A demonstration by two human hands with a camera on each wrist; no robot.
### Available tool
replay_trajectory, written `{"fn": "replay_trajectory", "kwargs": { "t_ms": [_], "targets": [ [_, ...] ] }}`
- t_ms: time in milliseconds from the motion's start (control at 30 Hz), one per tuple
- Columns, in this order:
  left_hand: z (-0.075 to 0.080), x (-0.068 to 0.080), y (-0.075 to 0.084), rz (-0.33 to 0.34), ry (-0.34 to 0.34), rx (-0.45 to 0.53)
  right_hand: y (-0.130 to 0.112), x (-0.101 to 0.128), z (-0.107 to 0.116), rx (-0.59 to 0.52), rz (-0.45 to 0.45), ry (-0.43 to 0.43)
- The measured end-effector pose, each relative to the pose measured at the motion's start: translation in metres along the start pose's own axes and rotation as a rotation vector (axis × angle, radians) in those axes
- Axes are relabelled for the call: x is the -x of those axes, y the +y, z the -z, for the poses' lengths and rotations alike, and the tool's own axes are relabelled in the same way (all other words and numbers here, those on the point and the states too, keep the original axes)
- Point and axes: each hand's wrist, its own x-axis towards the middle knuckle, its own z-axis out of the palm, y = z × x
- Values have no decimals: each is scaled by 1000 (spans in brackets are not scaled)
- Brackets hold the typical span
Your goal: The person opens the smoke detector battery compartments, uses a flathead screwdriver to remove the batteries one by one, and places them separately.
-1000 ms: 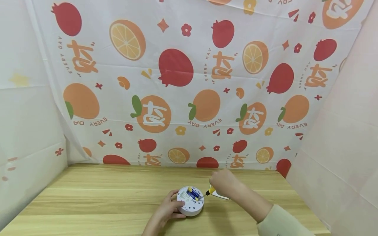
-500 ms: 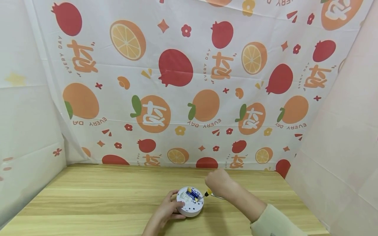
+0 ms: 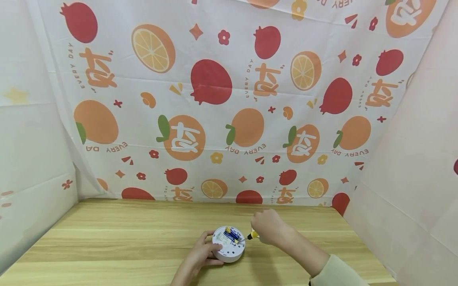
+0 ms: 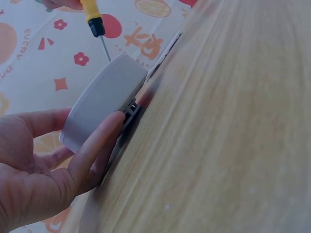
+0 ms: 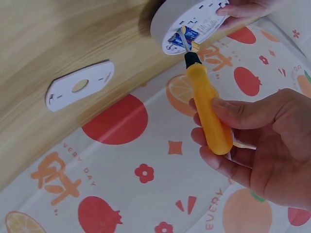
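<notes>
Your left hand (image 3: 200, 254) cups the round white unit (image 3: 229, 244) on the table (image 3: 107, 242), fingers (image 4: 95, 143) curled round its near rim and the thumb on the other side. It looks like a light, stiff plastic shell, smooth enough to slide on the wood, so the rim grip is the right place to steady it. Its open face is turned up, with the batteries (image 5: 182, 39) exposed just past your fingertips.

Your right hand (image 3: 268, 228) wraps the yellow screwdriver (image 5: 206, 111), fingers (image 5: 228, 167) closed round the handle and thumb laid along it. The tool is rigid and light; hold it by the handle, as you do. Its long axis runs from your palm slantwise down toward the unit, tip resting in the battery bay beside the blue cells. The contacts there are probably delicate, so press gently.

A flat white cover (image 5: 80, 87) lies on the table, apart from both hands.
</notes>
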Motion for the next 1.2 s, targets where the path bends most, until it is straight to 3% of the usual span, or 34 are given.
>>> {"fn": "replay_trajectory", "kwargs": {
  "t_ms": [333,567,867,1200],
  "targets": [
    [1,0,3,3,18,-2,3,13,-20,-103,-24,57],
    [3,0,2,-6,18,5,3,24,-42,-157,-8,167],
    [5,0,3,0,25,12,-5,40,-75,-309,-87,356],
    [3,-1,0,0,29,18,-12,53,-103,-401,-137,444]
  ]
}}
